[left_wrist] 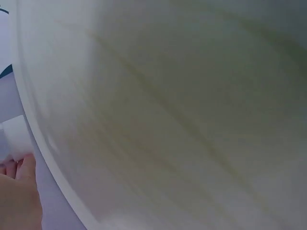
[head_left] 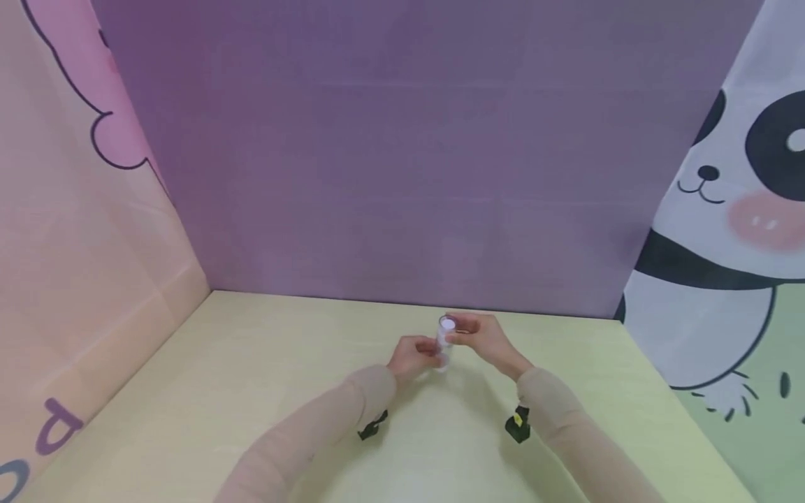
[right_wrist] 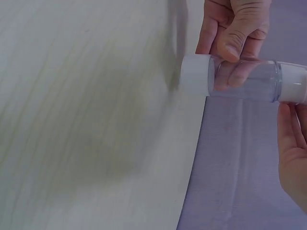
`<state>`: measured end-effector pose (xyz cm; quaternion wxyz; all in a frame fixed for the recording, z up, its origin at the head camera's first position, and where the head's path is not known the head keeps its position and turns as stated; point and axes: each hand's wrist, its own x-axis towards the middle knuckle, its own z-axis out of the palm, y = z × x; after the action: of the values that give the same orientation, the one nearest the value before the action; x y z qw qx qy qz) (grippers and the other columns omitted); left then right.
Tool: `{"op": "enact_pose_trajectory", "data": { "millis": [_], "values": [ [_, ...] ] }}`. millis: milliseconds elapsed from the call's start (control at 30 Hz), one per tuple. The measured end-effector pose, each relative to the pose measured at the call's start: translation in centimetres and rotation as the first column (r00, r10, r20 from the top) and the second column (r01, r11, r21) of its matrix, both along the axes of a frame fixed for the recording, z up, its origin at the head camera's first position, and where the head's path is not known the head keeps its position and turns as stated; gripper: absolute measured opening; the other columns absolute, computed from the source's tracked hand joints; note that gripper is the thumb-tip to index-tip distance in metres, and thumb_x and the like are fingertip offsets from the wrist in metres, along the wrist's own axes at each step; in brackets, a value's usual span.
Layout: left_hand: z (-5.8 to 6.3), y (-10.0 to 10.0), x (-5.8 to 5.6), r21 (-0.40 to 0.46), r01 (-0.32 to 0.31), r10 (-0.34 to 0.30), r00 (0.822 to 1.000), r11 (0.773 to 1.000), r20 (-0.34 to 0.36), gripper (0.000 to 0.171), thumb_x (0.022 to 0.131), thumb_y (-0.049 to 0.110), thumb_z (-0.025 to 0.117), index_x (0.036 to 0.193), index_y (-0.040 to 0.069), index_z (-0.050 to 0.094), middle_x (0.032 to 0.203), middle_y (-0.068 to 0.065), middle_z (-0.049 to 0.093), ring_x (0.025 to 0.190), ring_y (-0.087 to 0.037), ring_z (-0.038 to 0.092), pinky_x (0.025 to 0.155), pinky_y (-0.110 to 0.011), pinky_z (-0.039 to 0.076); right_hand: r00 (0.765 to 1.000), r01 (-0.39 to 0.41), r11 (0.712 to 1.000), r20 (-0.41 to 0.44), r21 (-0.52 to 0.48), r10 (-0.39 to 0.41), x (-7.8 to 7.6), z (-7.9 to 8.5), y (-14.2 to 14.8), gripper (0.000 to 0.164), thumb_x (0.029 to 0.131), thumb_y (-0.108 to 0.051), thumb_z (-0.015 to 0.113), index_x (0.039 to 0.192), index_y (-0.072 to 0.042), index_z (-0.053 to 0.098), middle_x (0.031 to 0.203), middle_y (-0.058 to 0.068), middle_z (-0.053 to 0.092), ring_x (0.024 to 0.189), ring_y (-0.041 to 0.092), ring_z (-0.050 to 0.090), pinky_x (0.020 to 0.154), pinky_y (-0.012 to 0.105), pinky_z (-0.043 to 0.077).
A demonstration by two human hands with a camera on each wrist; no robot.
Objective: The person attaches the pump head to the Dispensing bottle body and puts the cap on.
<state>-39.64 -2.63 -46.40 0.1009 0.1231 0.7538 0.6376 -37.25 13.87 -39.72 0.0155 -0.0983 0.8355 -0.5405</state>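
Between both hands is a small clear cylindrical bottle (head_left: 444, 344), roughly upright, with a white base (right_wrist: 195, 75) and a white upper section (right_wrist: 293, 84). My left hand (head_left: 414, 358) grips its lower, transparent part, thumb laid across the near side in the right wrist view. Around the upper section, the fingers of my right hand (head_left: 486, 339) pinch from the other side. At the edge of the left wrist view, a hand (left_wrist: 20, 199) shows beside the white end. Whether the base touches the table cannot be told.
A pale wood-grain table (head_left: 251, 391) lies beneath the hands. Behind it rises a purple backdrop (head_left: 402, 154). Printed cloth panels stand on both sides, with a panda (head_left: 704, 307) on the right one. Dark straps (head_left: 518, 425) hang by the sleeves.
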Motion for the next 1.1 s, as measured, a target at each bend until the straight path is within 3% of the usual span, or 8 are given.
{"op": "enact_pose_trajectory", "data": {
  "millis": [167,500,833,1100],
  "values": [
    [-0.2,-0.1,0.3,-0.039,-0.015,0.015,1.0,0.999,0.024,0.034,0.071,0.001,0.074,0.103,-0.001,0.065,0.102,-0.014,0.068,0.097,-0.023,0.063,0.087,-0.034,0.049,1.0,-0.004,1.0,0.029,0.01,0.004,0.1,-0.5,0.1,0.051,0.076,-0.019,0.074,0.123,-0.007,0.057,0.121,0.01,0.061,0.11,0.025,0.058,0.095,0.04,0.044],
    [-0.4,-0.1,0.7,-0.035,-0.026,0.028,0.999,0.999,0.042,0.033,0.069,-0.002,0.075,0.101,-0.003,0.065,0.101,-0.014,0.068,0.094,-0.021,0.063,0.084,-0.03,0.05,0.999,-0.003,0.999,0.051,0.038,0.001,0.1,-0.7,-0.2,0.049,0.078,-0.015,0.072,0.125,-0.008,0.056,0.123,0.011,0.059,0.111,0.026,0.058,0.094,0.039,0.045],
    [-0.1,-0.1,1.0,-0.049,-0.04,0.043,0.997,0.998,0.063,0.031,0.071,0.001,0.075,0.101,-0.001,0.065,0.101,-0.012,0.068,0.093,-0.019,0.063,0.084,-0.03,0.05,0.998,0.006,0.998,0.056,0.066,-0.01,0.1,-0.6,-0.3,0.05,0.078,-0.021,0.072,0.124,-0.011,0.057,0.122,0.009,0.06,0.113,0.025,0.056,0.095,0.043,0.044],
    [-0.2,-0.3,1.1,-0.002,-0.018,0.018,0.995,1.0,0.099,0.034,0.071,-0.003,0.074,0.103,-0.004,0.063,0.103,-0.016,0.067,0.095,-0.02,0.062,0.085,-0.031,0.05,0.998,-0.016,0.999,0.055,0.046,0.014,0.2,-1.1,-0.1,0.05,0.08,-0.017,0.07,0.126,-0.007,0.054,0.125,0.012,0.058,0.117,0.029,0.053,0.096,0.041,0.043]
  ]
}}
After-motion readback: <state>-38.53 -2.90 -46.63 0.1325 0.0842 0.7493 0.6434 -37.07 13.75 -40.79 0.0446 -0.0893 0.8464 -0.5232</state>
